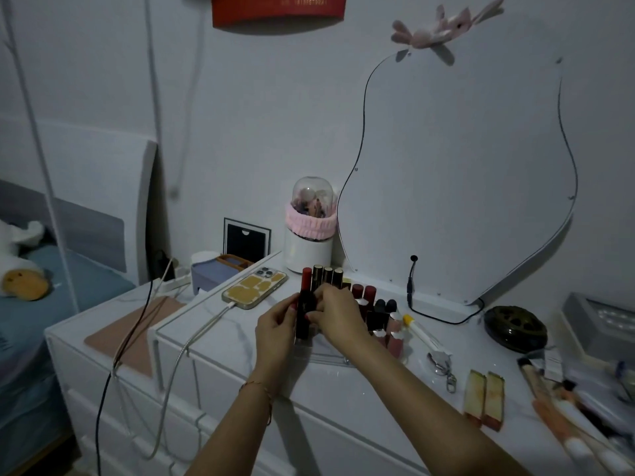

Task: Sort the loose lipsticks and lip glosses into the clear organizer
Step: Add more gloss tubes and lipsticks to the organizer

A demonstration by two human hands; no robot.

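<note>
Head view, looking down on a white dresser top [343, 400]. Both hands meet over the left end of the clear organizer [330, 357], which stands on the dresser just in front of the wavy-edged mirror [457, 187]. The left hand [276, 326] has its fingers curled round a dark lipstick [304, 314], a long, squarish tube, near-black with a red band showing at its left edge, held roughly upright. The right hand [335, 312] pinches the same tube from the other side, near its upper part; this two-handed hold probably serves to steady and aim the tube at a narrow compartment, though which compartment cannot be told, since the hands cover that part of the organizer. Behind the hands a back row of gold-capped lipsticks [328, 278] stands upright beside a taller red tube; to the right, red-capped and black-capped tubes fill further slots, with pinkish lip glosses [393, 333] at the front right. Upright storage keeps the caps visible and each item separate. Two flat gold-edged cases [484, 396] lie loose on the dresser well to the right, near a heap of brushes, so sorting appears well advanced but unfinished. A phone [254, 290] on a charging cable lies to the left of the organizer.
</note>
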